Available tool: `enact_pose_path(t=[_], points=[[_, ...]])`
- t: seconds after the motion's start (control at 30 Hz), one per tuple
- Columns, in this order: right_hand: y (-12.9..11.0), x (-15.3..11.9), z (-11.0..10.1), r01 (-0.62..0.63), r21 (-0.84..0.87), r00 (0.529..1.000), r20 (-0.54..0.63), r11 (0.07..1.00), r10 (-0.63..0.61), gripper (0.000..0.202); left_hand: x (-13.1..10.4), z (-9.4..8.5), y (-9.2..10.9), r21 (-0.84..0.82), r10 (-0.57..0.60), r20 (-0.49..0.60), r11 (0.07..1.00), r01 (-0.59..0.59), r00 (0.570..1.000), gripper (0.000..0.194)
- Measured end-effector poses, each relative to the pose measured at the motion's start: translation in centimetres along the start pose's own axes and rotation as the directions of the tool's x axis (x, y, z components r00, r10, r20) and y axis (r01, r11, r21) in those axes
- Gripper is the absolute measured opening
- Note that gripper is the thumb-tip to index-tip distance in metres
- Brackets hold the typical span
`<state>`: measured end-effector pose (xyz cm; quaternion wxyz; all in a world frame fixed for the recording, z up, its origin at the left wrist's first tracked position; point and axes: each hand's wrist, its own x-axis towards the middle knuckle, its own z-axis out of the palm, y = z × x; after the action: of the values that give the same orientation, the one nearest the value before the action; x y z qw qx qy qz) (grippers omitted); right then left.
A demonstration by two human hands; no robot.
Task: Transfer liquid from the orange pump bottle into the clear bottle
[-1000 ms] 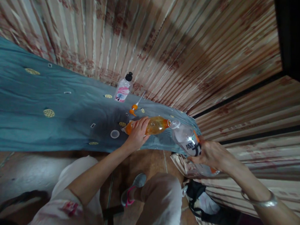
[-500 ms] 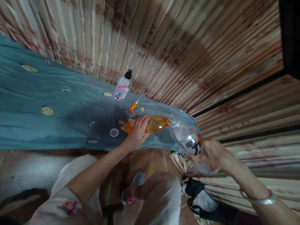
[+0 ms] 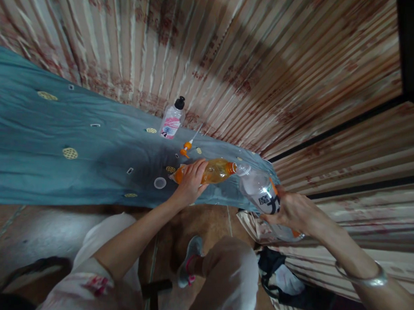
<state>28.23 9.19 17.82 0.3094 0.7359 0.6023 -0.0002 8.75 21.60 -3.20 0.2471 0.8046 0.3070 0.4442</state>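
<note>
My left hand (image 3: 191,181) is wrapped round an amber-coloured plastic bottle (image 3: 217,171), which lies nearly level with its neck to the right. My right hand (image 3: 291,211) grips a larger clear plastic bottle (image 3: 254,183) with an orange label and dark characters, tilted so its neck points up and left. The two bottle mouths meet, or nearly so; whether they touch I cannot tell. Just beyond my left hand lies an orange pump head (image 3: 186,148) with a thin tube. A small round whitish lid or dish (image 3: 160,183) rests left of the amber bottle.
A clear bottle with a black pump top (image 3: 173,120) and pink label stands at the back of the teal patterned cloth (image 3: 100,168). Pleated curtains (image 3: 204,59) hang behind and to the right. A dark bag (image 3: 273,272) sits on the floor at lower right.
The whole view has shifted slightly, so most things appear a little further right. Both hands keep hold of their bottles, with the mouths still together or nearly so. My foot has shifted slightly.
</note>
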Motion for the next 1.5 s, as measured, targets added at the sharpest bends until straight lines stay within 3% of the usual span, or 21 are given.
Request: enact_pose_path(t=[0.2,0.4,1.03,1.5], points=[[-0.13,0.05,0.0,0.007,-0.016,1.0,0.004,1.0,-0.007,0.047,-0.01,0.13,-0.18,0.012,0.001,0.003,1.0,-0.001,1.0,0.066],[0.13,0.16,0.55,-0.001,-0.01,0.999,-0.049,1.0,0.001,0.06,-0.01,0.1,-0.17,0.005,-0.003,0.014,1.0,0.003,1.0,0.067],[0.04,-0.25,0.15,-0.01,-0.005,0.999,0.032,1.0,0.01,0.057,-0.13,0.01,-0.12,0.01,0.01,0.022,1.0,-0.01,1.0,0.068],[0.06,-0.22,0.37,-0.007,-0.052,1.0,-0.031,0.999,0.005,0.058,-0.2,0.02,-0.07,0.021,0.027,0.007,0.999,-0.028,1.0,0.067]])
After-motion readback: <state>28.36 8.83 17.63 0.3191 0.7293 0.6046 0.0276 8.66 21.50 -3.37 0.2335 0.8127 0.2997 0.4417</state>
